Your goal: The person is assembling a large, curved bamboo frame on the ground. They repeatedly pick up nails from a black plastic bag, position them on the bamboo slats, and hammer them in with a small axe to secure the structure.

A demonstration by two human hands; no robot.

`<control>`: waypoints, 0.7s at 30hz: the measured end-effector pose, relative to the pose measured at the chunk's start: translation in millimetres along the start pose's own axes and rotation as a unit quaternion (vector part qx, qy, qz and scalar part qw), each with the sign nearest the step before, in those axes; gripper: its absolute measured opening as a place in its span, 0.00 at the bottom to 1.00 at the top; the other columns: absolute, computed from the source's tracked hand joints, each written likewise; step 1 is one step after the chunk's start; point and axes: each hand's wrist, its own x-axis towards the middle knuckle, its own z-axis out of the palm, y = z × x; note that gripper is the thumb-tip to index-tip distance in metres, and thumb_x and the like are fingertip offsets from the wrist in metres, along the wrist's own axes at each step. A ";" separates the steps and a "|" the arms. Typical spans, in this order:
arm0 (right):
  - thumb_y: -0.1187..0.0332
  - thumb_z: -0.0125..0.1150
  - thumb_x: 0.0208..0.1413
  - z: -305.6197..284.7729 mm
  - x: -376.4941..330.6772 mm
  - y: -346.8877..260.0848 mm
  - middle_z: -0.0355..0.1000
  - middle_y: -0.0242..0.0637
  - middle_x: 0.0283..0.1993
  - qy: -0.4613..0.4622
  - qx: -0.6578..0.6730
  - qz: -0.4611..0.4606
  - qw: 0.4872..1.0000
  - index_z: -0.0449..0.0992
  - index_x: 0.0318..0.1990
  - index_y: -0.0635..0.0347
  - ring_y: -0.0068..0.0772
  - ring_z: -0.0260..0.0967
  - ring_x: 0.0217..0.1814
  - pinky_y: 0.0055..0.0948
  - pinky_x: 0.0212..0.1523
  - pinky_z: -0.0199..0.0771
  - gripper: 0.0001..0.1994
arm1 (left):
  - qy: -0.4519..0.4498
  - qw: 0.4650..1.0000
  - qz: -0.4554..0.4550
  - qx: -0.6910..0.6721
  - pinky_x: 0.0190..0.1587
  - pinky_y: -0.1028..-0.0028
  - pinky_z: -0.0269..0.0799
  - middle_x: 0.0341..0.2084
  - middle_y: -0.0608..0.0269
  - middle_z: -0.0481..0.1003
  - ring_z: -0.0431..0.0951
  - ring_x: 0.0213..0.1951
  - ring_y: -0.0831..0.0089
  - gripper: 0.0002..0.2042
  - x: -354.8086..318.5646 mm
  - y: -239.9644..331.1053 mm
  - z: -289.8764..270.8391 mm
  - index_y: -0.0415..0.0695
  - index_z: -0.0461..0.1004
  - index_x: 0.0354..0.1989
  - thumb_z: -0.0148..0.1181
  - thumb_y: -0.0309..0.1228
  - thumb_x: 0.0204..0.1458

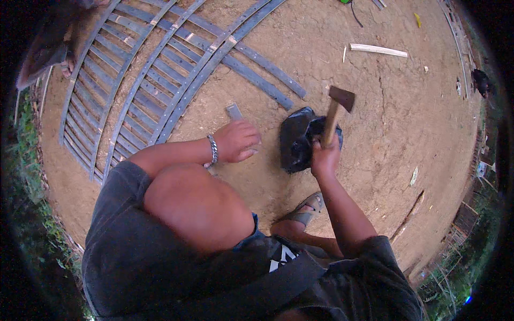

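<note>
My right hand [325, 156] is wrapped round the wooden handle of a hatchet [333, 117], whose dark head points away from me. Right beside that hand sits a crumpled black plastic bag [295, 140] on the dirt, its mouth partly hidden by the hand and handle. My left hand [238, 142], with a chain bracelet [213, 148] at the wrist, is held past my raised knee with its fingers curled in. Whatever those fingers may hold is hidden. A short flat greyish piece [234, 111] shows just beyond the left knuckles; whether the hand touches it I cannot tell.
Slatted dark bamboo panels [160, 80] lie to the left, with loose strips [262, 85] sticking out beneath. A pale split stick [379, 50] lies on the bare dirt [396, 123] at the far right. Another person's hand [67, 67] is near the panel's far left edge. My sandalled foot [308, 211] is below the bag.
</note>
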 end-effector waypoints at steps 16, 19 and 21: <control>0.78 0.69 0.48 31.2 -0.1 6.5 0.78 0.53 0.38 -0.064 -0.108 -0.008 0.992 0.71 0.51 0.56 0.62 0.77 0.43 0.52 0.42 0.75 0.21 | -0.015 0.996 -0.082 -0.010 0.52 0.56 0.71 0.42 0.57 0.77 0.77 0.47 0.54 0.15 -47.6 9.2 7.3 0.45 0.76 0.44 0.67 0.32 0.47; 0.74 0.67 0.52 16.0 -2.2 -1.8 0.78 0.53 0.43 -0.067 -0.076 0.004 0.995 0.71 0.53 0.55 0.62 0.76 0.48 0.51 0.48 0.73 0.20 | 0.005 0.998 -0.070 -0.002 0.51 0.56 0.72 0.42 0.56 0.77 0.77 0.47 0.53 0.15 -47.4 0.7 5.2 0.45 0.77 0.44 0.67 0.33 0.48; 0.71 0.68 0.54 11.2 -4.3 8.3 0.78 0.54 0.43 -0.067 -0.080 0.003 0.995 0.71 0.53 0.57 0.59 0.77 0.47 0.49 0.48 0.74 0.19 | 0.012 0.997 -0.081 0.000 0.51 0.56 0.72 0.42 0.56 0.77 0.77 0.47 0.53 0.15 -50.5 2.0 1.3 0.44 0.77 0.43 0.67 0.34 0.48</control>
